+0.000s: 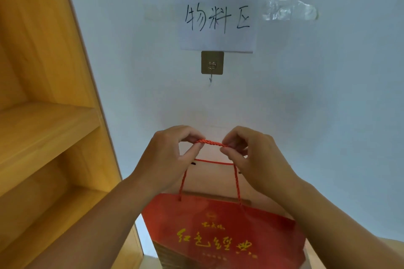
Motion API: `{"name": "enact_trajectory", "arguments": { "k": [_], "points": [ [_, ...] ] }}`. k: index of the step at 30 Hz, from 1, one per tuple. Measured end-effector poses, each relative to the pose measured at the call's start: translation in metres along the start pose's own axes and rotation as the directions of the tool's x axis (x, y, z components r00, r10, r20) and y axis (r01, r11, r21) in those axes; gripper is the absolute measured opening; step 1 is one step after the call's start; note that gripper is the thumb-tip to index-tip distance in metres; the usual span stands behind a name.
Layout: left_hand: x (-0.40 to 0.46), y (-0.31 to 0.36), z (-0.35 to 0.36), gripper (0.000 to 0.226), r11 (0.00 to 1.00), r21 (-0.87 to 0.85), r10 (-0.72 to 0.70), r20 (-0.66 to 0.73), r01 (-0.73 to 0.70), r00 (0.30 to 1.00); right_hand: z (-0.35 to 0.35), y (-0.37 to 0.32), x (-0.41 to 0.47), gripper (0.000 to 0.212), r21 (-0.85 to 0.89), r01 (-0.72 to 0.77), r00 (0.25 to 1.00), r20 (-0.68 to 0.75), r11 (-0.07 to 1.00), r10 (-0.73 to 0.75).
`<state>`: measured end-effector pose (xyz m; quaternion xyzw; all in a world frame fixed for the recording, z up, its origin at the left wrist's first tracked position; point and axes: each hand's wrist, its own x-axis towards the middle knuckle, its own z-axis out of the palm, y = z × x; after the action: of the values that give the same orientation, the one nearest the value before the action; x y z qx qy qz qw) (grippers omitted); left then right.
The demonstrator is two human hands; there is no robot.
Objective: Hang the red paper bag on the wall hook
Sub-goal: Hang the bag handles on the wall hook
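Observation:
The red paper bag [220, 231] with gold lettering hangs in front of the white wall, low in the view. Its red cord handles [211, 143] are gathered and stretched level between my two hands. My left hand [168, 159] pinches the cords at their left end, my right hand [255, 159] at their right end. The wall hook [211, 65], a small metal hook on a square adhesive plate, sits on the wall well above the cords, directly over them. Nothing hangs on it.
A white paper sign [217, 15] with handwritten characters is stuck just above the hook. A crumpled strip of clear tape [289, 10] lies to its right. A wooden shelf unit [43, 116] fills the left side, close to my left arm.

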<state>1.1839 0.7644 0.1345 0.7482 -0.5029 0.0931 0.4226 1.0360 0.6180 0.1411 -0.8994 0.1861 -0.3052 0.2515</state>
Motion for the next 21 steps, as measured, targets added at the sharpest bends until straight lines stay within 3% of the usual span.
{"name": "enact_trajectory", "arguments": {
  "k": [5,14,21],
  "points": [
    [0.052,-0.035,0.001,0.013,0.994,-0.089,0.065,0.018,-0.064,0.998,0.010,0.004,0.049,0.008,-0.048,-0.043,0.998,-0.042,0.998,0.041],
    [0.143,-0.084,0.012,0.014,0.974,-0.224,0.056,0.068,-0.040,0.996,0.024,0.015,0.132,0.014,0.037,-0.171,0.977,-0.123,0.985,0.174],
    [0.175,-0.097,0.018,0.013,0.944,-0.325,0.050,-0.010,-0.050,0.999,0.029,0.025,0.167,0.013,0.143,-0.114,0.963,-0.226,0.983,0.145]
  ]
}}
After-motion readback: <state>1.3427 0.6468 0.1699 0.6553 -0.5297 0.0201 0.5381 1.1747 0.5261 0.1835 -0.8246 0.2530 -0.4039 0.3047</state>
